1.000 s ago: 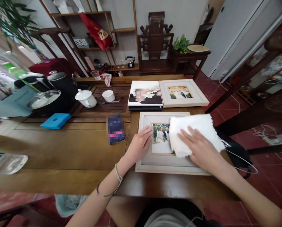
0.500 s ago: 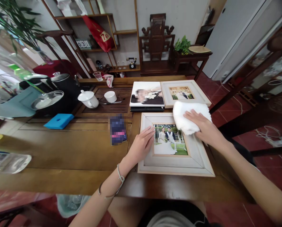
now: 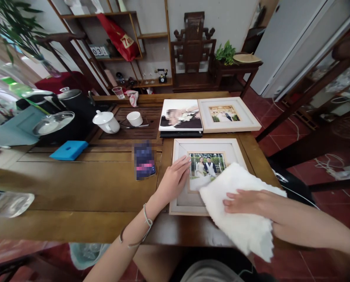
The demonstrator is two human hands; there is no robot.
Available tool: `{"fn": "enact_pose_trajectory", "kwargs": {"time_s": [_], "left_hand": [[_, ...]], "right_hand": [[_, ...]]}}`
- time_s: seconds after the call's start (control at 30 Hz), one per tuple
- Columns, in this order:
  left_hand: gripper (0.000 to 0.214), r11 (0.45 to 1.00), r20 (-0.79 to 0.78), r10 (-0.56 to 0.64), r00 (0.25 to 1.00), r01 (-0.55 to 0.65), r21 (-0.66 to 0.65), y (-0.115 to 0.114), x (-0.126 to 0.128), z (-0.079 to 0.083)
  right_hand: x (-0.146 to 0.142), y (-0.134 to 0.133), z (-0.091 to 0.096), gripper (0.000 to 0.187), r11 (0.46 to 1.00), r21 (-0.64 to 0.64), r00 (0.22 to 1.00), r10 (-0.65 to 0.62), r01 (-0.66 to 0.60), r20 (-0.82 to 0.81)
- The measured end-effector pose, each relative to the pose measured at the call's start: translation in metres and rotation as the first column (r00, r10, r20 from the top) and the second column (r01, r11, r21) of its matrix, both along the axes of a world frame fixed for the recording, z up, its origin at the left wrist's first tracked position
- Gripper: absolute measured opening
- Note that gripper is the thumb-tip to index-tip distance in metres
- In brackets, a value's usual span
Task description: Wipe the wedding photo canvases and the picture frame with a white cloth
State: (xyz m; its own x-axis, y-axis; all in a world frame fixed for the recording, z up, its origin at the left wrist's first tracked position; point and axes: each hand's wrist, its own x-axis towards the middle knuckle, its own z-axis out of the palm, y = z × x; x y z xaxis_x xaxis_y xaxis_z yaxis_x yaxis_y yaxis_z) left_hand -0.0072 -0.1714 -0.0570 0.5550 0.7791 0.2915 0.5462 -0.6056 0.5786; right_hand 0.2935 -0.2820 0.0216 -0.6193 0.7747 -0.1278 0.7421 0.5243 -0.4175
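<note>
A white-framed wedding photo [image 3: 184, 203] lies flat on the table in front of me. My left hand [image 3: 176, 176] rests on its left border, fingers stretched out flat and reaching the picture's edge. Under my right hand [image 3: 242, 201] is a white cloth [image 3: 236, 184], pressed onto the frame's lower right. The cloth spreads over that corner, hiding part of the photo, and hangs past the table's front edge. Its fingers are bent against the cloth, the thumb side partly hidden.
Behind the frame lie a second framed photo [image 3: 248, 121] and a white-edged photo panel [image 3: 180, 105]. A phone [image 3: 144, 160] lies to the left. Farther left are a blue block [image 3: 69, 150], a lidded white cup [image 3: 106, 122] and a small white bowl [image 3: 134, 118].
My right hand has drawn the cloth from the frame's upper right corner down to its lower right, where it is more unfolded. My left hand stays on the left border.
</note>
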Motion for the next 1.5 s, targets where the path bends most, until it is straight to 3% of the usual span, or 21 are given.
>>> {"fn": "enact_pose_trajectory", "kwargs": {"time_s": [0.07, 0.13, 0.23, 0.4, 0.47, 0.53, 0.63, 0.73, 0.83, 0.93, 1.0, 1.1, 1.23, 1.3, 1.4, 1.5], "left_hand": [[0.034, 1.000, 0.002, -0.005, 1.000, 0.005, 0.002, 0.000, 0.000, 0.000], [0.034, 1.000, -0.003, -0.008, 1.000, 0.008, 0.001, 0.000, 0.000, 0.000], [0.035, 1.000, -0.005, -0.004, 1.000, 0.004, -0.002, 0.000, 0.000, 0.000], [0.034, 1.000, 0.023, -0.012, 1.000, 0.011, 0.021, 0.002, 0.000, 0.000], [0.034, 0.999, 0.032, -0.024, 0.999, 0.023, 0.037, 0.002, 0.000, -0.001], [0.034, 0.999, 0.035, -0.026, 0.999, 0.024, 0.045, 0.003, 0.000, -0.002], [0.034, 0.999, 0.035, -0.011, 0.999, 0.010, 0.034, 0.002, 0.000, -0.003], [0.034, 1.000, 0.033, -0.008, 0.999, 0.008, 0.016, 0.001, 0.000, -0.002], [0.035, 1.000, 0.030, -0.010, 1.000, 0.010, 0.010, 0.001, 0.000, 0.000], [0.035, 1.000, 0.028, 0.001, 1.000, -0.001, 0.008, 0.000, 0.001, 0.000], [0.035, 1.000, 0.025, 0.009, 1.000, -0.009, 0.002, 0.000, 0.001, 0.000], [0.035, 1.000, 0.022, 0.009, 1.000, -0.009, -0.006, 0.000, 0.002, -0.001], [0.036, 1.000, 0.039, 0.017, 0.999, -0.017, 0.005, 0.002, 0.001, -0.004], [0.037, 0.999, 0.049, 0.031, 0.998, -0.031, 0.007, 0.004, 0.001, -0.004], [0.037, 0.999, 0.051, 0.040, 0.998, -0.040, -0.001, 0.005, 0.000, -0.004], [0.037, 1.000, 0.049, 0.019, 0.999, -0.020, 0.013, 0.004, 0.000, -0.006]], "right_hand": [[0.013, 0.004, -0.001, 0.083, 0.998, -0.057, 1.000, 0.003, -0.003, 0.002], [0.020, 0.021, -0.007, 0.085, 0.999, -0.037, 0.999, -0.036, 0.036, 0.002], [0.016, 0.057, -0.021, 0.085, 0.976, 0.144, 0.986, -0.165, 0.162, 0.011], [-0.025, 0.089, -0.037, 0.074, 0.847, 0.457, 0.926, -0.360, 0.273, 0.115], [-0.047, 0.083, -0.039, 0.072, 0.834, 0.489, 0.907, -0.382, 0.255, 0.177], [-0.069, 0.067, -0.038, 0.071, 0.854, 0.476, 0.910, -0.350, 0.212, 0.223], [-0.088, 0.029, -0.031, 0.073, 0.912, 0.402, 0.947, -0.195, 0.080, 0.254], [-0.077, -0.009, -0.018, 0.076, 0.948, 0.316, 0.968, -0.042, -0.040, 0.248], [-0.044, -0.030, -0.008, 0.083, 0.961, 0.275, 0.980, -0.057, 0.002, 0.192], [-0.021, -0.024, -0.004, 0.082, 0.938, 0.325, 0.960, -0.193, 0.120, 0.203], [-0.026, -0.012, -0.004, 0.078, 0.915, 0.374, 0.929, -0.261, 0.152, 0.261], [-0.063, 0.002, -0.005, 0.070, 0.920, 0.363, 0.917, -0.267, 0.150, 0.296], [-0.132, -0.001, -0.015, 0.064, 0.963, 0.255, 0.977, -0.134, 0.090, 0.163], [-0.158, -0.007, -0.024, 0.060, 0.955, 0.288, 0.987, -0.107, 0.069, 0.119], [-0.176, -0.012, -0.035, 0.056, 0.912, 0.408, 0.983, -0.112, 0.042, 0.149], [-0.165, -0.015, -0.038, 0.054, 0.885, 0.465, 0.974, -0.115, 0.010, 0.197]]}}
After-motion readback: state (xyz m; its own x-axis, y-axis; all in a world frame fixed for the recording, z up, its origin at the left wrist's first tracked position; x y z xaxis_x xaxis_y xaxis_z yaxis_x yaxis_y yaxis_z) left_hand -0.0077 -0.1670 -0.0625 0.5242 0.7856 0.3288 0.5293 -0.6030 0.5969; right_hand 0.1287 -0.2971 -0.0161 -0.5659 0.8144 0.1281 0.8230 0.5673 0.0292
